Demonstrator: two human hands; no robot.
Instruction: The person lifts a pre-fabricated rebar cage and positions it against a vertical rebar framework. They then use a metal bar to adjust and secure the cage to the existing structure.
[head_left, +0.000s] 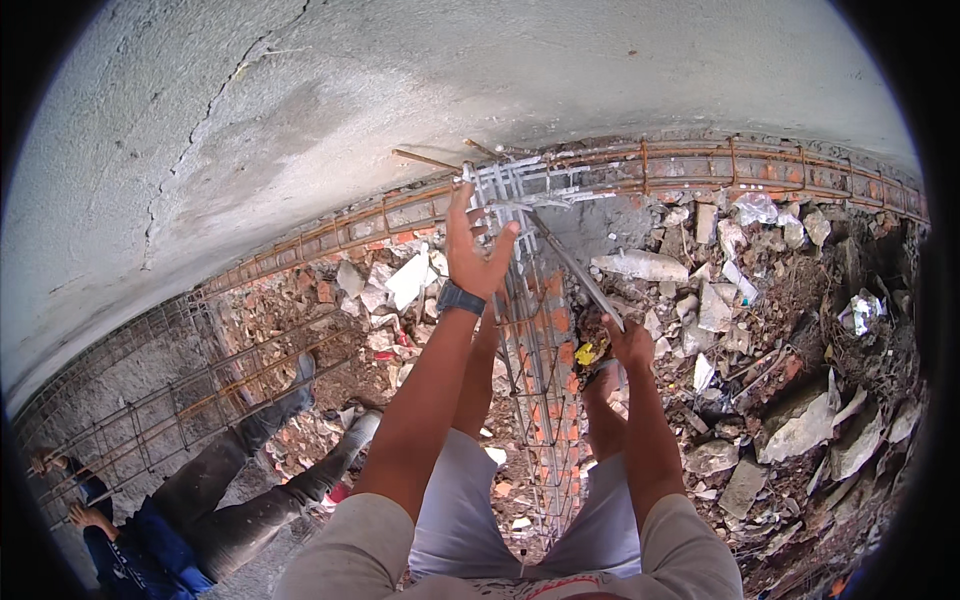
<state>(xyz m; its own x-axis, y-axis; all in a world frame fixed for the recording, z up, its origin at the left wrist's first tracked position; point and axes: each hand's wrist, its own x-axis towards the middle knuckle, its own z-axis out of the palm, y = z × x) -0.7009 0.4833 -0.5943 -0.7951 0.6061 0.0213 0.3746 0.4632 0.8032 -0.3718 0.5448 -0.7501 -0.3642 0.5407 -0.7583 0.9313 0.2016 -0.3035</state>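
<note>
In my right hand (630, 345) is the near end of a long grey metal bar (582, 272), with the fingers wrapped round it. The bar slants away to the left, and its far end meets a rebar joint (512, 190) splashed with pale cement. My left hand (478, 245) is raised at the left side of this joint, fingers apart. Its fingertips are at a bar end beside the wall; whether they touch it I cannot tell. From the joint a rebar cage (538, 350) runs back between my legs over a strip of red brick.
A cracked grey wall (400, 80) curves along the far side, with a rusty rebar cage (740, 168) along its foot. Broken rubble (715, 310) lies right and left. At the lower left another person (150, 540) holds a separate rebar cage (170, 425).
</note>
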